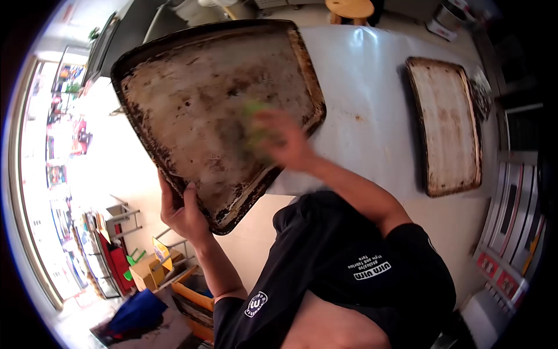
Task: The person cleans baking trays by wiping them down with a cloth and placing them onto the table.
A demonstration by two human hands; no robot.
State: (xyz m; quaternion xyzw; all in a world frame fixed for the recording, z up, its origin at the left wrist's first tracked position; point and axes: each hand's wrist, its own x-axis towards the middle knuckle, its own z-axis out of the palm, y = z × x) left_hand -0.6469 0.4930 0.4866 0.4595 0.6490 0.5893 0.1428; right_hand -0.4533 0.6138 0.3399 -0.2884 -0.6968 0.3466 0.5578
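Note:
A large baking tray point(197, 99), brown with burnt stains and a dark crusted rim, is held tilted up over the table's left side. My left hand point(185, 209) grips its lower left edge, thumb on the inner face and fingers behind the rim. Against the tray's inner surface, right of its middle, my right hand point(285, 139) presses a green scouring pad point(254, 125). Motion smears both the hand and the pad, so the pad's exact shape is unclear. The tray's underside is hidden.
A second stained baking tray point(447, 128) lies on the right of the shiny white table point(354, 87), beside crumpled dark material point(481, 96). A wooden stool point(350, 8) stands beyond the table. Boxes point(152, 269) and a blue item point(138, 309) are at lower left.

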